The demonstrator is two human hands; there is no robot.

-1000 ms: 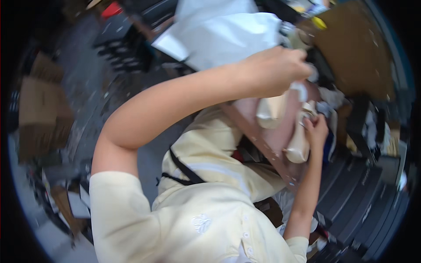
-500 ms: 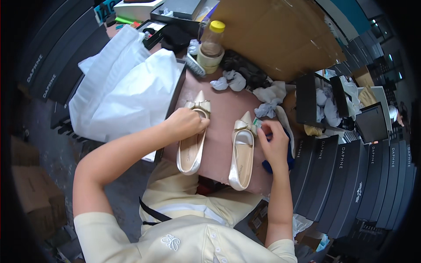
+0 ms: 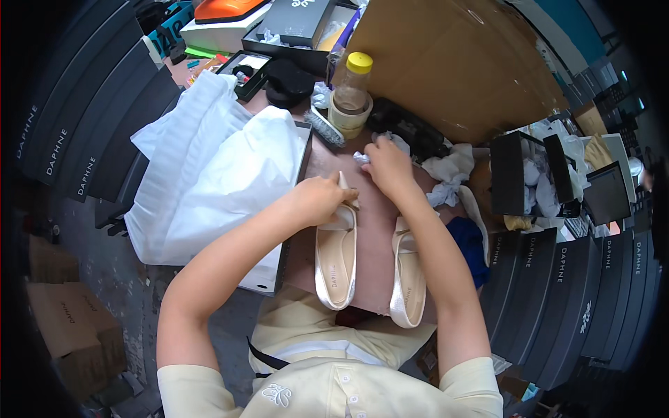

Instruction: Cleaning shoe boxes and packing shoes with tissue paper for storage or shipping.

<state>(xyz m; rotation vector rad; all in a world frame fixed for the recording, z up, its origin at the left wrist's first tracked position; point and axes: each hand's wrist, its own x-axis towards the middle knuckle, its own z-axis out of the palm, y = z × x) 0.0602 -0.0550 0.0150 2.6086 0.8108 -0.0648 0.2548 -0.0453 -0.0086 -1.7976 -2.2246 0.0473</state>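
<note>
Right hand (image 3: 391, 166) has moved from the right shoe's (image 3: 411, 287) bow to crumpled paper (image 3: 362, 158), toward the desk's (image 3: 376, 258) back edge — fingers curled, though whether they pinch it I cannot tell. Left-hand (image 3: 322, 200) fingers bend around the left shoe's (image 3: 336, 268) toe. Both heels sit at the front edge — dark lettering on the insoles, pale lettering on grey boxes (image 3: 531, 282) rightward.

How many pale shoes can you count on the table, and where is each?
2. One shoe has its front partly covered by the left hand; the other shoe lies to its right, partly beneath the right forearm. More could be hidden under the white wrapping.
</note>
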